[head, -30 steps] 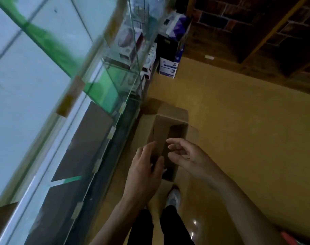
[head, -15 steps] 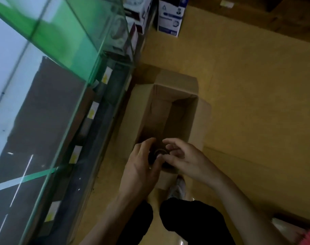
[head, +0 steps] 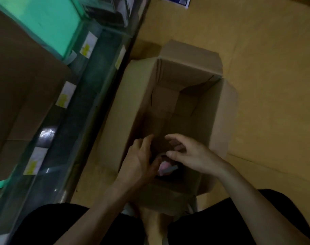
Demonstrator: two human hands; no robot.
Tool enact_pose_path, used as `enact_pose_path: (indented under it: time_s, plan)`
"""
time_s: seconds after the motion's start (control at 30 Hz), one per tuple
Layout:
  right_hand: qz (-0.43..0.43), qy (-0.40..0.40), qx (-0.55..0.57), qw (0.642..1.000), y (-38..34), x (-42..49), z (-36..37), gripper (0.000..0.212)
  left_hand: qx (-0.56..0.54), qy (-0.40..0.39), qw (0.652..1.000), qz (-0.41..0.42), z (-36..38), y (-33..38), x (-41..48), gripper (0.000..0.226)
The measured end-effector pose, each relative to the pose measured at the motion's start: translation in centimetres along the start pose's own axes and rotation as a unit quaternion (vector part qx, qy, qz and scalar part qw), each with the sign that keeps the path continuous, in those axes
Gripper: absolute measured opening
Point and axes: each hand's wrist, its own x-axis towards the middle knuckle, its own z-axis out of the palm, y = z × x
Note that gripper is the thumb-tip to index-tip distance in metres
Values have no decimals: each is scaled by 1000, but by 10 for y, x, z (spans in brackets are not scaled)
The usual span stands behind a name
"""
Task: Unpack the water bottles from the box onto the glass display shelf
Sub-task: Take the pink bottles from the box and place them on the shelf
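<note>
Water bottle (head: 165,167): only a small pale pink patch with a grey edge, dim and blurred. Low in the near end of the box (head: 219,121), right between the two hands and under their thumbs. Too dark to tell more of its shape.

Well left of the left hand: glass display shelf (head: 97,89), a glass-fronted case with a green-lit edge at the top and a brown cardboard sheet (head: 18,76) behind the glass. White-and-yellow labels (head: 65,94) stuck in a row along its front, running down towards the left forearm.

Left hand (head: 139,161): reaching into the box beside its left wall, fingers straight and a little apart, pointing away from the body, thumb close by the pink patch. Closed round nothing. Touching the bottle or not, cannot tell.

Right hand (head: 191,156): just across the patch from the left one, over the box's near end. Fingers loosely bent and fanned apart, forefinger stretched forward, thumb tip above the bottle. Gripping nothing that shows; contact with the bottle, cannot tell.

Beyond both sets of fingertips: the dark cardboard inside of the box, top flaps folded outward. Right of the right hand: the box's right flap, then tan floor (head: 265,68). Below the wrists: dark trousers (head: 44,227). Far ahead of the hands, at the top edge: a blue-and-white carton (head: 176,1).
</note>
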Motion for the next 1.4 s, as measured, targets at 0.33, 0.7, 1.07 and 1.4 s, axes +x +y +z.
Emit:
enact_pose_path:
  time_s: [0.33, 0.7, 1.07, 1.4]
  plan:
    - [-50, -55, -66, 995, 19, 68, -4, 54, 39, -36, 999, -10, 25, -43, 64, 77]
    - [-71, -42, -136, 987, 20, 80, 1, 57, 103, -112, 988, -21, 40, -49, 70, 80]
    - [-26, -60, -191, 979, 36, 76, 9, 58, 370, -90, 925, -5, 49, -53, 54, 40]
    - [-26, -45, -222, 974, 34, 78, 10, 57, 335, -20, 940, 59, 34, -49, 54, 25]
